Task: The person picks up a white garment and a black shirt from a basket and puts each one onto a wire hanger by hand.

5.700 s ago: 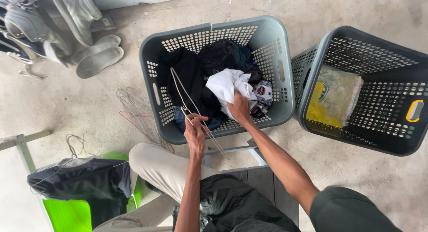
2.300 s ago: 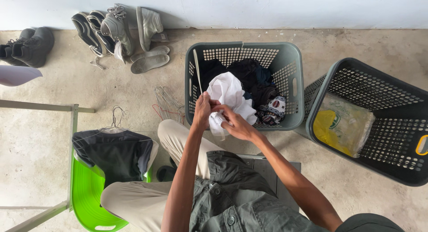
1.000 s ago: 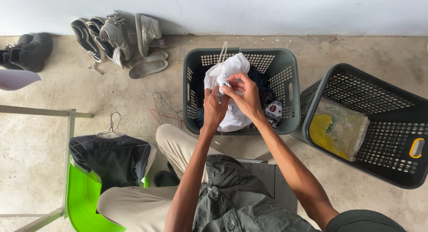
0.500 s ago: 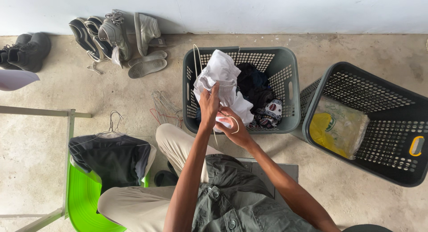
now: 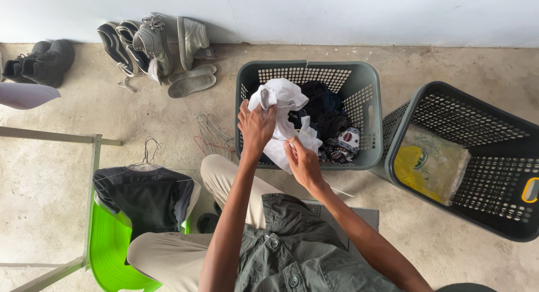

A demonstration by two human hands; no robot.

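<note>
gripping white garment (image 5: 283, 98), hands (image 5: 256, 125) hiding hanger

Bare floor lies open at nine o'clock of the hands; baskets (image 5: 365, 101) block twelve through three o'clock.

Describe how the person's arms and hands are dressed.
Both forearms are bare, with no gloves, watch or rings visible on the left hand or the right hand. A dark short sleeve shows at the right shoulder; the left sleeve is out of view.
</note>
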